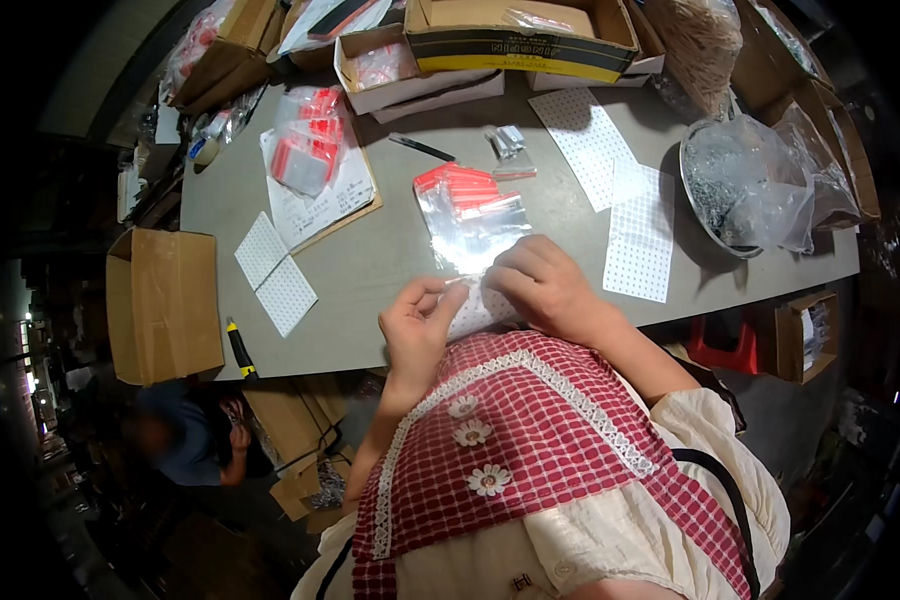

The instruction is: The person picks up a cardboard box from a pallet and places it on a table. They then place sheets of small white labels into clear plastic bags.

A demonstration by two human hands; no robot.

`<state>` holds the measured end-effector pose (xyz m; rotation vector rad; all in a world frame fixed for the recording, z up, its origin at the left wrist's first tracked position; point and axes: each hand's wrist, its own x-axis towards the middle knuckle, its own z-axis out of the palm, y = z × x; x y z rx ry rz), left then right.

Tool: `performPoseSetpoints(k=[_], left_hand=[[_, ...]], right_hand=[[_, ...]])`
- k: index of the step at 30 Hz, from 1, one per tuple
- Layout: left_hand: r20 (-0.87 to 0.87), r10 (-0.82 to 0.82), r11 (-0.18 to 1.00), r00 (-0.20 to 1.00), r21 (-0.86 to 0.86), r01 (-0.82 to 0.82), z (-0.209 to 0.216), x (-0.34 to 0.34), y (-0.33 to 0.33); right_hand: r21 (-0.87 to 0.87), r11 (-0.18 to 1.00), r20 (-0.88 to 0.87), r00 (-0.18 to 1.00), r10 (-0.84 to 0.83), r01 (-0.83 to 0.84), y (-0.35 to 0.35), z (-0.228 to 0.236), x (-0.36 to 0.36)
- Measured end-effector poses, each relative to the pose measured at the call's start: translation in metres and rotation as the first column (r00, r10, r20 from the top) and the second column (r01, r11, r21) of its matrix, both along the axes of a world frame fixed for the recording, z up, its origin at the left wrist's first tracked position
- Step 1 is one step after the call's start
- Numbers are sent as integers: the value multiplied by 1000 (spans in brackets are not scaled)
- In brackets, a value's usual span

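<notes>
At the table's front edge, a white sheet of small round stickers point(478, 312) lies between my hands, curved up against the apron. My left hand point(415, 328) is closed, thumb and forefinger pinched at the sheet's left side. Bent over its upper right part are the fingers of my right hand point(542, 288), closed on it; their tips are partly hidden. Just beyond both hands lies a fanned pile of clear zip bags point(475, 215) with red tops, shining under the light. A small clear bag with grey pieces point(510, 148) rests behind the pile, beside a black pen point(422, 148).
More sticker sheets point(640, 235) lie right and left. A bundle of red-topped bags point(310, 140) sits on a clipboard point(355, 213). Right stands a metal bowl of small metal parts point(710, 190); left, a cardboard box point(165, 305) and yellow-black cutter point(239, 350). Another person point(185, 440) is lower left.
</notes>
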<state>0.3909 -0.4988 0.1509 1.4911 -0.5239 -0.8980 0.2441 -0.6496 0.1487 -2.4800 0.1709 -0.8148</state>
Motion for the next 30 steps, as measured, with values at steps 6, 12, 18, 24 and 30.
performPoseSetpoints(k=[6,12,18,24,30], left_hand=[[-162,69,998,984,19,-67,-22,27,4],[-102,26,998,994,63,-20,-24,26,6],[154,-15,987,988,160,-10,-35,23,4],[-17,17,996,1000,84,-15,-39,23,7],[93,-53,988,994,148,39,-39,15,-2]], right_hand=[[376,915,-82,989,-125,147,-37,-46,4],[271,931,-419,900,-115,245,-77,-83,18],[145,896,-521,802,-292,420,-82,-89,8],[115,741,-713,574,-401,661,-112,-76,-50],[424,802,-444,869,-220,420,-100,-72,-39]])
